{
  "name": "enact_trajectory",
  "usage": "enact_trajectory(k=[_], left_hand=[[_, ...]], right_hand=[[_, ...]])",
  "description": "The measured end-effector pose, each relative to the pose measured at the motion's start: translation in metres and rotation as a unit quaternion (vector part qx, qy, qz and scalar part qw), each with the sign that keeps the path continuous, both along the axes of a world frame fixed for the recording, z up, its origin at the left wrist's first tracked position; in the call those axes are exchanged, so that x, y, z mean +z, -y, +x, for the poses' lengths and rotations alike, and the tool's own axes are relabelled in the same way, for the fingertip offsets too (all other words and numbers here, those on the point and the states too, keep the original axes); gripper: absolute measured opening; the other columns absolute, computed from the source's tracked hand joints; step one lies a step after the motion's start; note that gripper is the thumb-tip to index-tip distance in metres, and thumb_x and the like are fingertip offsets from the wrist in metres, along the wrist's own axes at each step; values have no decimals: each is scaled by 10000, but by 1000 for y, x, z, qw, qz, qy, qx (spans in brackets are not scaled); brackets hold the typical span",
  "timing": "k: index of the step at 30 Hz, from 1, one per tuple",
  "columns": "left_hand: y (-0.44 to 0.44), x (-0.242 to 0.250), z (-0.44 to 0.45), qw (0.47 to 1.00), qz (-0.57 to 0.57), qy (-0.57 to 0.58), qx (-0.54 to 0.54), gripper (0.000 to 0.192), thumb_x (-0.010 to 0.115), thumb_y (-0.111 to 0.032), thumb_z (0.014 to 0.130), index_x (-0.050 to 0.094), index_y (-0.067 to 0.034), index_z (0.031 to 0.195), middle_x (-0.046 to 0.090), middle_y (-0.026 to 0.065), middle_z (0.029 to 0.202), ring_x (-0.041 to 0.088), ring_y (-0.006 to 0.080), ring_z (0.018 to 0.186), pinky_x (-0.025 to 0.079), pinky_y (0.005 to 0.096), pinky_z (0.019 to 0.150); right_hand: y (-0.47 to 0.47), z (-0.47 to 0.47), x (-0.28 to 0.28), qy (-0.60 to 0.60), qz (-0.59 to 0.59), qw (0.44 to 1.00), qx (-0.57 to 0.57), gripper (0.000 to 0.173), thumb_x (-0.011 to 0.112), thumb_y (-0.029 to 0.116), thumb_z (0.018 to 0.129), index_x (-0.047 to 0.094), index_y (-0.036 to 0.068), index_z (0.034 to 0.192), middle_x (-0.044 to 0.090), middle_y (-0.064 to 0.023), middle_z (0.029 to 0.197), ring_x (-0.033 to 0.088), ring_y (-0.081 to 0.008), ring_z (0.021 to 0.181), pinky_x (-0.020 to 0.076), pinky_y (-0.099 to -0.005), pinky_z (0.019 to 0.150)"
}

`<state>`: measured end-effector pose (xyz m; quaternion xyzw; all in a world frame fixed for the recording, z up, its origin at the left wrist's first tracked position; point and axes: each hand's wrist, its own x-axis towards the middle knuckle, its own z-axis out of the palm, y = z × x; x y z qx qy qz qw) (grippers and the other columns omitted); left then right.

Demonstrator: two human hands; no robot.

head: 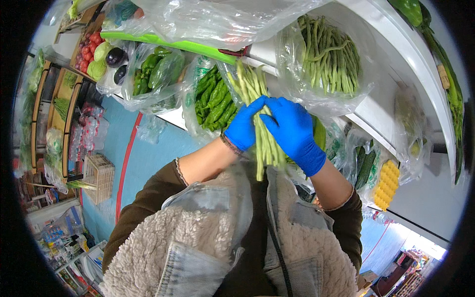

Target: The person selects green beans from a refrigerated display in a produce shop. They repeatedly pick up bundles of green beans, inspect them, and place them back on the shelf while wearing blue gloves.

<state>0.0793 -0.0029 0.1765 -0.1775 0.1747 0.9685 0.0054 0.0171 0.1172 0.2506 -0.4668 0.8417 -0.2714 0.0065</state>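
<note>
Both my hands wear blue gloves and meet around a bundle of long green beans (268,143), which hangs lengthwise in front of my chest. My left hand (243,124) grips the bundle from its left side, thumb and fingers over the top strands. My right hand (291,128) closes on it from the other side, with fingertips touching my left hand. Just left of the bundle, green peppers (215,98) lie in a clear plastic bag. More long beans (332,59) rest in an open plastic bag at the upper right.
Bagged green vegetables (156,72), eggplants (115,56), cabbages (97,69) and tomatoes (87,52) sit at the upper left. A bright green shelf edge (178,44) runs behind my hands. Cucumbers (365,169) and a yellow egg-crate-textured piece (386,185) are at the right. A plastic crate (98,178) stands on the floor.
</note>
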Motion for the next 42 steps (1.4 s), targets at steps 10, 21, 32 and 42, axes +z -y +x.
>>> enact_trajectory(k=[10,21,32,42], left_hand=[[18,16,9,998,17,-63,18,480,547,-184,813,379,-96,1254,550,44,985,549,164,806,475,303,732],[26,14,18,993,57,-98,17,499,539,-176,822,353,-92,1277,549,50,980,552,169,820,478,303,727],[27,13,21,995,43,-88,13,504,537,-184,824,349,-93,1282,550,57,1002,560,178,832,479,315,731],[15,17,16,997,33,-64,-8,485,535,-191,824,368,-98,1270,552,44,984,548,161,818,465,309,757]], right_hand=[[-46,-171,1,62,-15,975,-214,298,496,272,812,594,67,1005,592,-170,986,576,-310,883,449,-384,756],[-32,-210,-51,-54,200,950,-234,424,517,239,725,513,82,1119,540,-184,1084,530,-357,948,433,-414,799],[-83,-237,-13,-2,154,971,-181,381,495,304,768,583,44,1033,566,-176,1053,529,-331,974,412,-381,833],[-93,-215,0,-5,40,983,-177,355,497,255,782,579,19,1033,577,-181,1034,548,-327,941,424,-374,809]])
